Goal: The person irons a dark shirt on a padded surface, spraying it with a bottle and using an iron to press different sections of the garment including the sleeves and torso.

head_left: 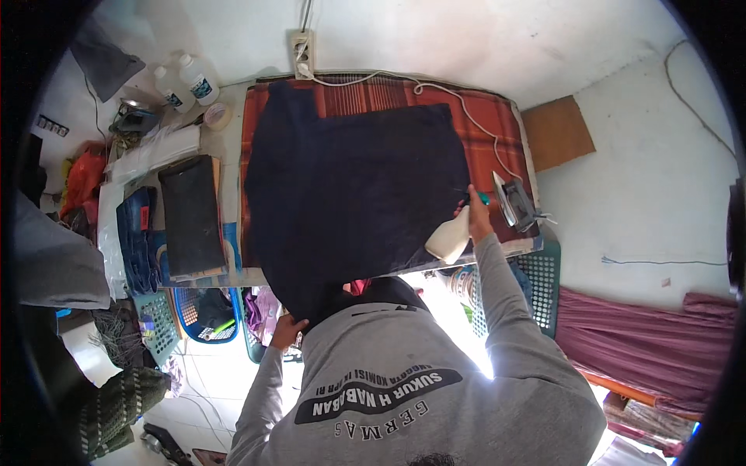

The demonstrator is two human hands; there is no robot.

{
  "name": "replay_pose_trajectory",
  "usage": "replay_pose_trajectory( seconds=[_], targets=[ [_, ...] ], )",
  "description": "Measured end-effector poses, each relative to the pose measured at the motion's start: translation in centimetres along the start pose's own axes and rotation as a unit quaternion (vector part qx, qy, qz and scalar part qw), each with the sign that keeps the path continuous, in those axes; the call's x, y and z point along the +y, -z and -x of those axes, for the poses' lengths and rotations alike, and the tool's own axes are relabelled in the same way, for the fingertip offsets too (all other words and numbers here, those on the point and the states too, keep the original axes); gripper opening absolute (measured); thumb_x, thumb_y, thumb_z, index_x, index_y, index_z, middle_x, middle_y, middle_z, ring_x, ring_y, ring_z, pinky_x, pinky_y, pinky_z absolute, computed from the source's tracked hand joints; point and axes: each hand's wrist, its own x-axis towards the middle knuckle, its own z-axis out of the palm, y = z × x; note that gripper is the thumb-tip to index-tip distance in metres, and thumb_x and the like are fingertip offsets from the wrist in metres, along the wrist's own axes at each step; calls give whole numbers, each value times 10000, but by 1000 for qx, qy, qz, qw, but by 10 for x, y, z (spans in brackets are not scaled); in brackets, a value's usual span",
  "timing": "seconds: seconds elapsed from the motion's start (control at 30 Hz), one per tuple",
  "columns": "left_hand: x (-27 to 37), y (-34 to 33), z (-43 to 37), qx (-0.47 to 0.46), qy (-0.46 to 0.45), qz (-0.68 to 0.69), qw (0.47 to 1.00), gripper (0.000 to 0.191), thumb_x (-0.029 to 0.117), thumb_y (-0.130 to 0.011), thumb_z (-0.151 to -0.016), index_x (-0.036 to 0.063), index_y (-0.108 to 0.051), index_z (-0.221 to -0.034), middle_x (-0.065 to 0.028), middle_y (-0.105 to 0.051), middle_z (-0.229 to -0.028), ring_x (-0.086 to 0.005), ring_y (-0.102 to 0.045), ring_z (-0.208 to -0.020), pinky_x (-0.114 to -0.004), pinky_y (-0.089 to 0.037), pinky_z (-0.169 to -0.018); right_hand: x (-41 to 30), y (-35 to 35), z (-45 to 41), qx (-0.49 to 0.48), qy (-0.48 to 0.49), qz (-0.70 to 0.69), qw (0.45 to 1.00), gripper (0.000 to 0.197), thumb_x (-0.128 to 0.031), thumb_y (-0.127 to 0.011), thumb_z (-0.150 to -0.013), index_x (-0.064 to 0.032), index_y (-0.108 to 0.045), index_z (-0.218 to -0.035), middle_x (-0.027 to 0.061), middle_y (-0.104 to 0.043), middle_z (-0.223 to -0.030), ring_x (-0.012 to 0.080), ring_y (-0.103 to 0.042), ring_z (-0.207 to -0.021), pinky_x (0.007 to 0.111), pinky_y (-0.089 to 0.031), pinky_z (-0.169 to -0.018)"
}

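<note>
A dark navy garment (355, 186) lies spread over the red plaid cloth on the table, its lower left part hanging over the front edge. My right hand (479, 215) is closed around the neck of a white spray bottle (450, 237) with a green head, held at the garment's right edge. Low on the left, near my waist, my left hand (288, 332) has its fingers at the hanging end of the garment; the fingertips are partly hidden. Right of the bottle a clothes iron (515, 204) rests on its heel, its cord running back to a power strip (302, 55).
Folded jeans (139, 239) and a folded dark cloth (192, 215) lie at the table's left, with a tape roll (217, 116) and two plastic bottles (199, 80) behind. Below the front edge are a blue basket (207, 314) and a green basket (545, 285). Walls bound the back and right.
</note>
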Motion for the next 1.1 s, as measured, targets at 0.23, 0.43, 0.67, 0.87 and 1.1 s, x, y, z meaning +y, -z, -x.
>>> replay_pose_trajectory(
  seconds=[0.23, 0.43, 0.67, 0.87, 1.1],
  targets=[
    [4, -30, 35, 84, -30, 55, 994, 351, 91, -740, -1007, -43, -682, -1326, -75, -785, -1164, -138, -710, -996, -328, -556, -899, 59, -132, 81, -162, -96, 5, 982, 588, -657, -788, -927, -87, -653, -873, 72, -664, -739, 218, -658, -556, 377, -570, -526],
    [16, -57, 54, 184, -104, 87, 974, 204, 207, -762, -1002, 5, -751, -1029, 27, -658, -786, -72, -561, -678, -290, -425, -595, 91, -224, 173, -367, -84, 128, 917, 570, -638, -750, -966, -79, -659, -907, 62, -668, -768, 194, -645, -550, 357, -560, -530],
    [1, -39, 73, 167, -80, 101, 977, 161, 190, -760, -1013, 35, -717, -1019, 42, -624, -810, -68, -633, -780, -262, -537, -752, 124, -166, 207, -405, 24, 237, 883, 572, -632, -733, -985, -69, -705, -886, 65, -710, -822, 148, -632, -571, 346, -539, -543],
    [0, -39, 65, 171, -50, 136, 975, 218, 164, -735, -1013, 0, -712, -1155, -67, -721, -1014, -153, -715, -899, -325, -624, -797, 124, -4, 127, -175, 111, 290, 934, 569, -651, -734, -978, -93, -722, -863, 39, -680, -711, 141, -648, -575, 312, -518, -531],
    [-22, -18, 5, 164, 60, 58, 983, 136, 151, -726, -988, 39, -649, -987, -85, -717, -926, -184, -747, -856, -341, -645, -709, 63, 138, 77, -38, 22, 38, 998, 561, -648, -741, -975, -113, -673, -820, 41, -633, -649, 163, -644, -534, 332, -523, -486]
  ],
)
